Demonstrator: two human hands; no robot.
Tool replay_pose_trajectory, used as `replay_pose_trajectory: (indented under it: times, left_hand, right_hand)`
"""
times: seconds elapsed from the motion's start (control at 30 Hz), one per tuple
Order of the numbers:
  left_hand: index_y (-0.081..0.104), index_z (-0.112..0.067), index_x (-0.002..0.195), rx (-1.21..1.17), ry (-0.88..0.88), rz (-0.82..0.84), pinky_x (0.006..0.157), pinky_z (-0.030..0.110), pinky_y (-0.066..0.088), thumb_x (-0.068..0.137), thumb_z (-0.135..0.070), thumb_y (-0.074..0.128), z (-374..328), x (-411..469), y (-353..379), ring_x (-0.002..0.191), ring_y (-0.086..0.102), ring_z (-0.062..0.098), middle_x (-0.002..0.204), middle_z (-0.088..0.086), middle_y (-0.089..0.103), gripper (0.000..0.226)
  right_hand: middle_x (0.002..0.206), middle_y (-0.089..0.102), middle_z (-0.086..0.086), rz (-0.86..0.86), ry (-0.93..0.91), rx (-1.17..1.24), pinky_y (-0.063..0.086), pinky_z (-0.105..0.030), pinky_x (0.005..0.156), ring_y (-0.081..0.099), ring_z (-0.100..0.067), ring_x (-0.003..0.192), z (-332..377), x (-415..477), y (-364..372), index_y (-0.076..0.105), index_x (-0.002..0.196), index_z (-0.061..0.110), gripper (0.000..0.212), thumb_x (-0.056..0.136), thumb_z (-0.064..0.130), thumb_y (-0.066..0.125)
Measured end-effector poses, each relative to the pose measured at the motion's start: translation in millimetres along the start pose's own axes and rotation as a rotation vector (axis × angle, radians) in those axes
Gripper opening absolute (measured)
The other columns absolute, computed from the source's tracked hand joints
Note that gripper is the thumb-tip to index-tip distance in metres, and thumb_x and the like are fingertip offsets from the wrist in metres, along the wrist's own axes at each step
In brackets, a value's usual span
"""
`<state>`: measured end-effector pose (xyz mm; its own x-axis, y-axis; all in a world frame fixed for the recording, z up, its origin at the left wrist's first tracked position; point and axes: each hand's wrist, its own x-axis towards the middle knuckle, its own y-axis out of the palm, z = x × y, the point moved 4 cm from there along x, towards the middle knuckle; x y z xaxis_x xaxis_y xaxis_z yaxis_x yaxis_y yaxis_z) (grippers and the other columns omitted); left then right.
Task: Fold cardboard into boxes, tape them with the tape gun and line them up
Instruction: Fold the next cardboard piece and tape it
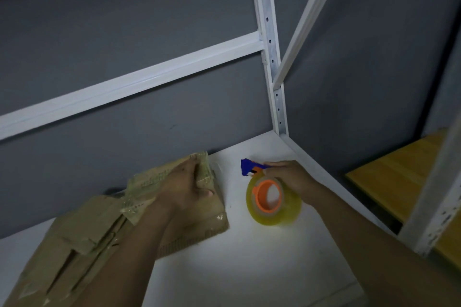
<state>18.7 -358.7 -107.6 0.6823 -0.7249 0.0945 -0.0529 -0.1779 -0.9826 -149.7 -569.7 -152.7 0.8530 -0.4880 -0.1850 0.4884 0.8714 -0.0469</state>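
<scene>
Fingers (190, 166) of the left hand (184, 189) are gripping the far end of the flattened cardboard (87, 227) by the shelf's (249, 269) back edge, likely light but floppy, best taken at a crease, while the right hand (291, 177) is clasping the tape gun (259, 197) near the back right corner.

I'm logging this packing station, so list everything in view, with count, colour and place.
cardboard: flattened pieces, count unclear, brown, left on the shelf board
tape gun: one, blue and orange with a yellowish tape roll, right of the cardboard
shelf board: one, white, underneath
rack frame: one, white metal, behind and right
wall: one, grey, behind the rack
wooden surface: one, yellow, far right
left hand: one, grips the cardboard's far end
right hand: one, holds the tape gun
</scene>
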Motion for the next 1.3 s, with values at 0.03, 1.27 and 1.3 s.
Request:
replay_pose_trajectory:
  times: [0.03, 1.27, 1.3]
  left_hand:
    - [0.034, -0.015, 0.145, 0.026, 0.012, 0.023, 0.104, 0.032, 0.037, 0.068, -0.054, 0.078, 2.8, 1.5, -1.7, 0.127, 0.047, 0.024, 0.140, 0.003, 0.047, 0.097]
    - [-0.016, -0.028, 0.152, 0.139, 0.007, 0.119, 0.120, 0.039, -0.002, 0.079, -0.068, 0.058, 33.6, -1.4, 8.7, 0.146, -0.019, 0.012, 0.156, -0.015, -0.022, 0.111]
    - [-0.016, -0.027, 0.152, 0.144, 0.007, 0.131, 0.120, 0.040, -0.002, 0.079, -0.067, 0.058, 32.8, -1.4, 7.9, 0.146, -0.019, 0.013, 0.156, -0.014, -0.023, 0.111]
  right_hand:
    - [0.093, 0.074, -0.010, 0.005, 0.015, -0.005, 0.051, -0.047, 0.095, 0.068, -0.029, 0.094, -0.6, 2.4, -2.6, 0.076, 0.088, 0.019, 0.012, 0.076, 0.018, 0.076]
    - [0.159, 0.013, 0.010, 0.287, 0.047, 0.054, 0.017, -0.034, 0.116, 0.019, -0.013, 0.144, 6.4, 36.8, 157.5, 0.008, 0.152, 0.037, 0.073, 0.088, 0.071, 0.017]
    - [0.159, 0.014, 0.008, 0.313, 0.094, 0.050, 0.016, -0.038, 0.118, 0.018, -0.014, 0.145, -0.1, 34.5, 156.7, 0.011, 0.153, 0.034, 0.082, 0.083, 0.077, 0.019]
